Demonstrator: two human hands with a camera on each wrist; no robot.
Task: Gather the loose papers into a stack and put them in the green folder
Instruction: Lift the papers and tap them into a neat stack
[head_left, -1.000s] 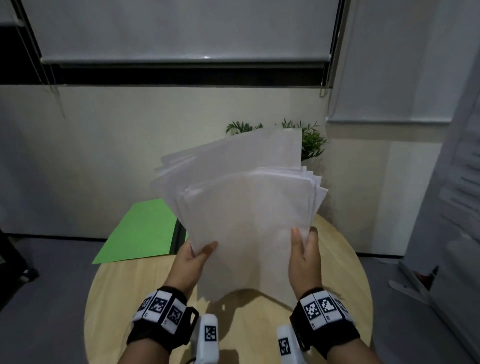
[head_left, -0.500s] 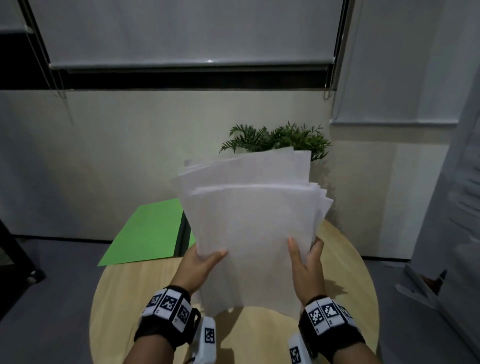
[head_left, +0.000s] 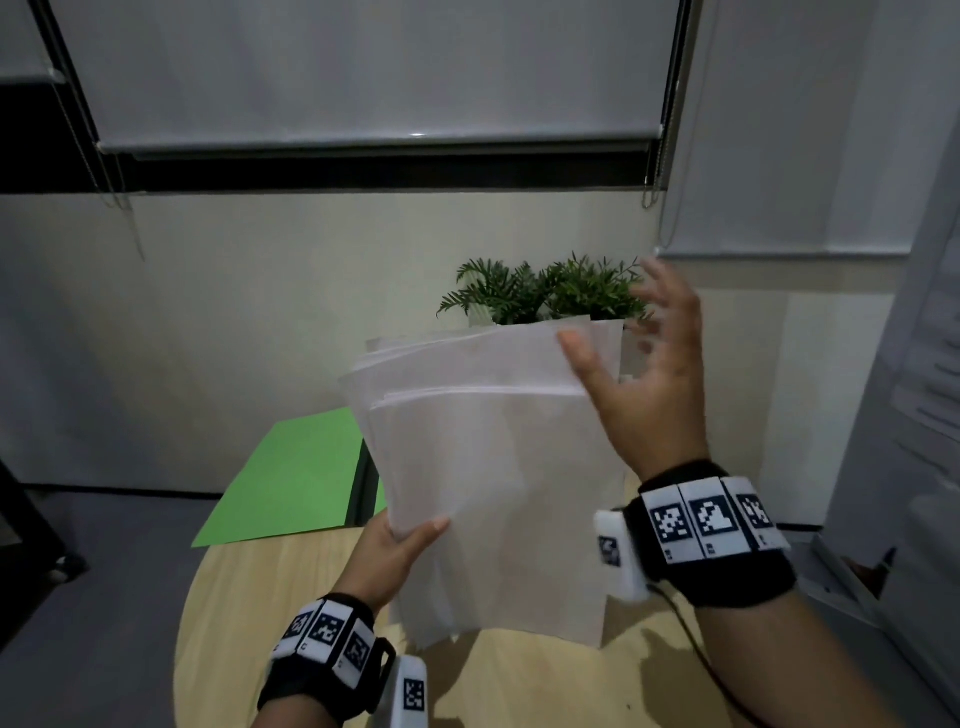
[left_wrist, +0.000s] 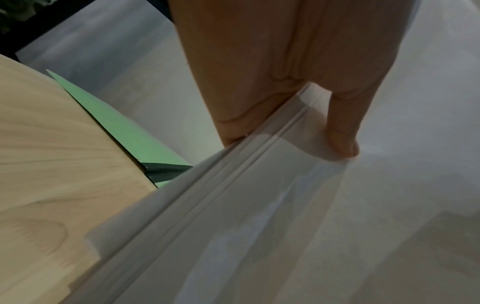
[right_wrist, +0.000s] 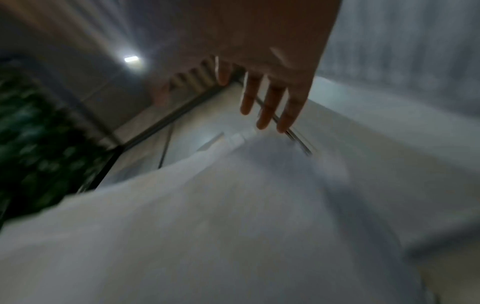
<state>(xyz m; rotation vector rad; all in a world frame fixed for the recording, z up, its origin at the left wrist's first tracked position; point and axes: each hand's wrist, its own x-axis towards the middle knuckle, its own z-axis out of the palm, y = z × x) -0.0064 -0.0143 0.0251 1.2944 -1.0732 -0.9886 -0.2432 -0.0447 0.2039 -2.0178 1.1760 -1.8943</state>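
While the left hand (head_left: 389, 551) pinches the papers (head_left: 493, 467), right hand (head_left: 649, 374) blurred — seemingly spread, empty, green folder (head_left: 291, 483) half-hidden.

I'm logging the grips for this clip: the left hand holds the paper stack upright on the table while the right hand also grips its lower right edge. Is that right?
Not quite. The left hand does hold the paper stack upright on the table, but the right hand grips nothing: in the head view it is open, fingers spread, up by the stack's top right corner.

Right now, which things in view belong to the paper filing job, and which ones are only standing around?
For the job:
- papers, gripped by the left hand
- right hand, open at their top edge
- green folder, on the round table

Not part of it:
- potted plant
- window blinds
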